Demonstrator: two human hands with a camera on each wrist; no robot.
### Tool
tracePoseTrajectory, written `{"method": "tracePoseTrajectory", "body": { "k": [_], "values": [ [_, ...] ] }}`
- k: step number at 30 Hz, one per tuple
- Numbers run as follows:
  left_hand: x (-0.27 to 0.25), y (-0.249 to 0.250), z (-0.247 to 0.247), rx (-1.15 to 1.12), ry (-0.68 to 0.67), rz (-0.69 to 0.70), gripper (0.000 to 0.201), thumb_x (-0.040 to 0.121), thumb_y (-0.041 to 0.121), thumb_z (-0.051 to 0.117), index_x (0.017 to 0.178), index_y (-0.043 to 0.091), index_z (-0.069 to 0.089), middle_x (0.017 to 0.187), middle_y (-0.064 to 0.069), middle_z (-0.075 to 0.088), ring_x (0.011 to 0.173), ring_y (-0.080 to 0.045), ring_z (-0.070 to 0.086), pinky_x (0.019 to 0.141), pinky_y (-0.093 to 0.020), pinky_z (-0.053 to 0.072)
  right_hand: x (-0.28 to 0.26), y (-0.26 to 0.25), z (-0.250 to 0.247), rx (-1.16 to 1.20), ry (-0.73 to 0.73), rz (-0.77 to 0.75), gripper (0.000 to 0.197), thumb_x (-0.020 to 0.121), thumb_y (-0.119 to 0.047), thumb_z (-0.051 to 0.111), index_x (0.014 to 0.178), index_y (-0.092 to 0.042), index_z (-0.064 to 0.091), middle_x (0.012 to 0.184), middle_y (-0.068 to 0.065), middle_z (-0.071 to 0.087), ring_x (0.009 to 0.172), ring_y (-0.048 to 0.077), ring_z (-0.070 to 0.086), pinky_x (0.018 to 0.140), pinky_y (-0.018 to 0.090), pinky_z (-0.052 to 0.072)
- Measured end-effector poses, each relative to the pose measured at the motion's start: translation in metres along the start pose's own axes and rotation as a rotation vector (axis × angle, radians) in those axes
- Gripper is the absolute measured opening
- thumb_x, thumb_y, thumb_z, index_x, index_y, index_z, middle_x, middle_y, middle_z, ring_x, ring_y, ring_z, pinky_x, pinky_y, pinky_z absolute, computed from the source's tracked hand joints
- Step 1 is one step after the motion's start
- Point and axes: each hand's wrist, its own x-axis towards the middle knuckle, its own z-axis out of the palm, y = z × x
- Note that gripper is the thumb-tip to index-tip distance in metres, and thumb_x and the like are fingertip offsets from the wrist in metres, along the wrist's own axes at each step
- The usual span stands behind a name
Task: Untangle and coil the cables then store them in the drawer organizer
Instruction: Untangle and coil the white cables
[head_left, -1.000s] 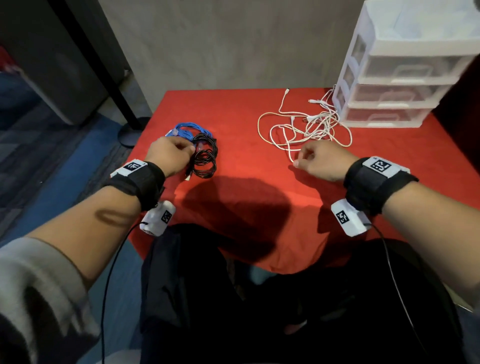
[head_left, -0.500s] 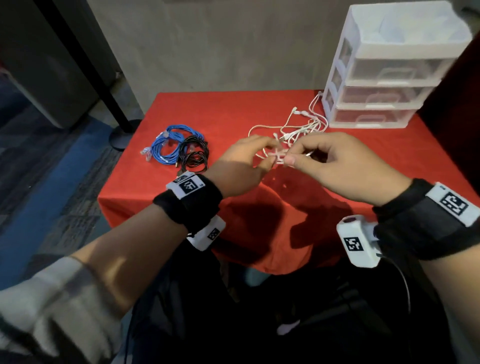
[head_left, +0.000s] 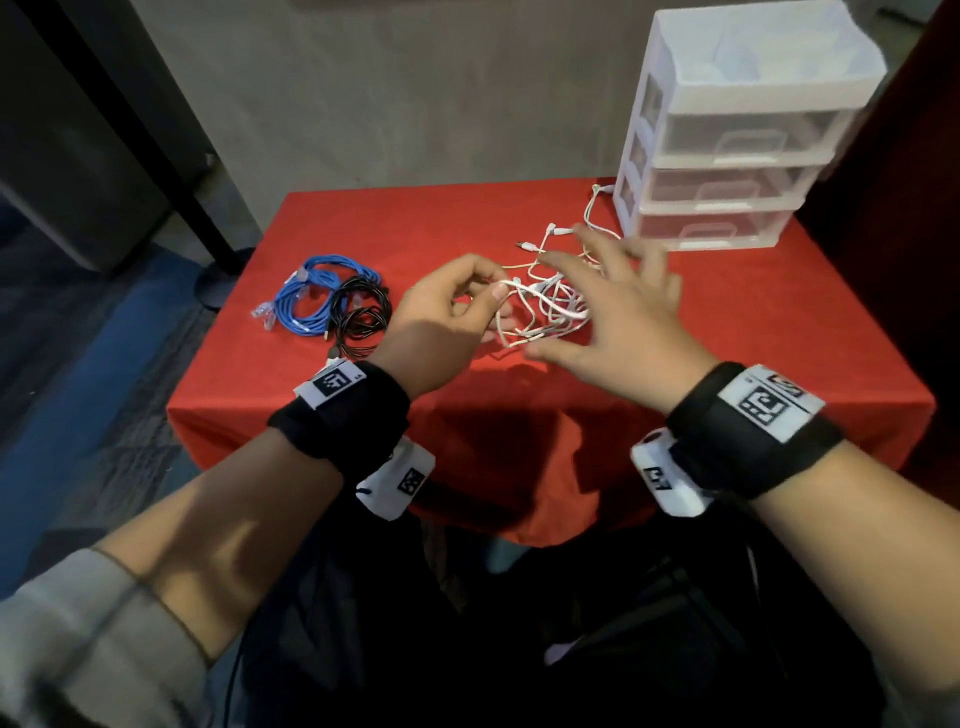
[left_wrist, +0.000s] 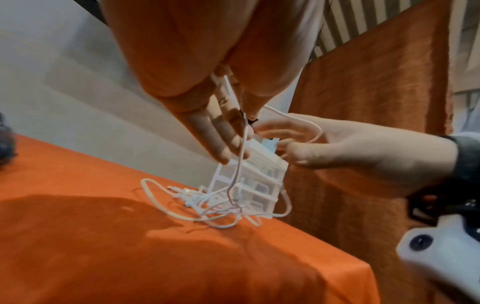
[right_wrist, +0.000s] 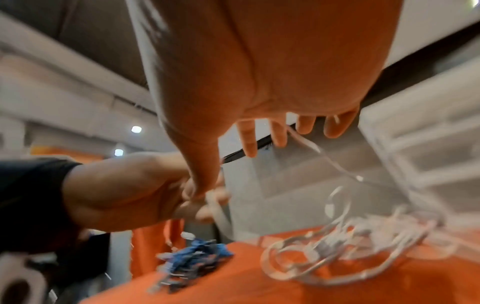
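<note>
A tangle of white cables (head_left: 545, 317) lies on the red table (head_left: 727, 322) in front of the white three-drawer organizer (head_left: 727, 156), all drawers closed. My left hand (head_left: 493, 291) pinches one white strand and holds it up; in the left wrist view the strand (left_wrist: 240, 156) hangs from the fingers down to the tangle (left_wrist: 215, 203). My right hand (head_left: 587, 312) hovers over the tangle with fingers spread, blurred. A loop of white cable (right_wrist: 303, 142) lies across its fingers (right_wrist: 278, 133). Left of my hands lie a coiled blue cable (head_left: 311, 301) and a coiled black cable (head_left: 361, 317).
The organizer stands at the table's back right corner against a grey wall. A black pole on a round base (head_left: 218, 275) stands on the floor left of the table. The table's front edge (head_left: 519, 415) is close to my wrists.
My left hand left the black and blue coils and came right to the white tangle, where it pinched a strand. My right hand went from pinching to spread fingers.
</note>
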Motion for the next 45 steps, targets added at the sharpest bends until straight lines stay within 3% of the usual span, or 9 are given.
{"method": "tracePoseTrajectory", "body": {
  "k": [6,16,24,27,30,33,35,40,45],
  "values": [
    [-0.004,0.049,-0.001,-0.169,0.048,0.139,0.012,0.104,0.006,0.051,0.096,0.015,0.055,0.079,-0.005,0.061,0.069,-0.016,0.065,0.067,-0.037,0.058,0.032,-0.005,0.049,0.205,-0.187,0.055,0.017,0.095,-0.052,0.061,0.097,-0.036,0.068,0.091,-0.015,0.063,0.121,0.025,0.051,0.099,0.043,0.033],
    [0.004,0.091,-0.114,-0.288,0.542,0.266,0.005,0.093,0.012,0.054,0.092,0.015,0.051,0.065,0.003,0.043,0.053,-0.011,0.033,0.047,-0.027,0.031,0.048,0.082,0.053,0.157,-0.091,0.16,0.019,0.102,-0.04,0.05,0.092,-0.025,0.057,0.088,0.001,0.057,0.119,0.035,0.046,0.101,0.052,0.039],
    [0.005,0.065,-0.114,-0.225,0.647,0.145,0.005,0.092,0.017,0.055,0.089,0.02,0.053,0.067,0.002,0.044,0.05,-0.01,0.032,0.043,-0.026,0.026,0.051,0.084,0.023,0.284,-0.096,0.108,0.024,0.103,-0.045,0.045,0.103,-0.027,0.061,0.09,0.001,0.068,0.1,0.035,0.058,0.089,0.044,0.046],
    [0.007,0.055,-0.126,-0.19,0.786,0.044,0.006,0.086,0.018,0.058,0.083,0.021,0.055,0.064,0.003,0.046,0.048,-0.011,0.035,0.042,-0.026,0.024,0.038,0.067,0.011,0.298,0.151,0.147,0.02,0.102,-0.04,0.04,0.105,-0.03,0.057,0.084,-0.01,0.067,0.1,0.026,0.06,0.11,0.064,0.032],
    [0.007,0.042,-0.138,-0.21,0.891,-0.026,0.003,0.081,0.019,0.056,0.079,0.022,0.056,0.064,0.001,0.048,0.049,-0.017,0.04,0.043,-0.029,0.025,0.026,0.04,-0.004,0.317,0.4,0.045,0.024,0.101,-0.022,0.04,0.116,-0.028,0.058,0.089,-0.013,0.07,0.106,0.014,0.059,0.118,0.061,0.019],
    [0.005,0.028,-0.134,-0.153,0.818,-0.157,0.01,0.085,0.014,0.052,0.087,0.018,0.06,0.066,0.001,0.049,0.05,-0.011,0.044,0.046,-0.026,0.031,0.025,0.021,-0.017,0.41,0.308,-0.058,0.02,0.103,-0.026,0.04,0.112,-0.025,0.058,0.078,-0.005,0.066,0.082,0.023,0.064,0.092,0.051,0.047],
    [0.002,0.023,-0.126,-0.072,0.744,-0.26,0.024,0.089,0.009,0.05,0.105,0.013,0.067,0.076,0.006,0.056,0.06,-0.003,0.052,0.055,-0.021,0.04,0.026,0.017,-0.023,0.351,0.247,-0.093,0.016,0.104,-0.025,0.043,0.109,-0.023,0.058,0.074,-0.005,0.059,0.072,0.028,0.059,0.073,0.042,0.045],
    [-0.011,0.035,-0.097,0.086,0.667,-0.12,0.036,0.089,0.002,0.046,0.112,0.018,0.068,0.094,0.009,0.064,0.064,0.011,0.055,0.067,-0.01,0.043,0.025,0.004,-0.027,0.203,0.146,-0.182,0.013,0.105,-0.021,0.049,0.106,-0.021,0.062,0.059,-0.011,0.048,0.059,0.017,0.043,0.079,0.033,0.031],
    [-0.029,0.066,-0.037,0.368,0.051,0.058,0.028,0.106,0.03,0.047,0.102,0.02,0.073,0.082,0.013,0.064,0.07,0.009,0.055,0.067,-0.011,0.042,0.026,-0.013,-0.028,0.178,0.106,-0.251,0.01,0.105,-0.024,0.051,0.102,-0.021,0.061,0.056,-0.007,0.043,0.052,0.015,0.035,0.075,0.032,0.027]
  ]
}}
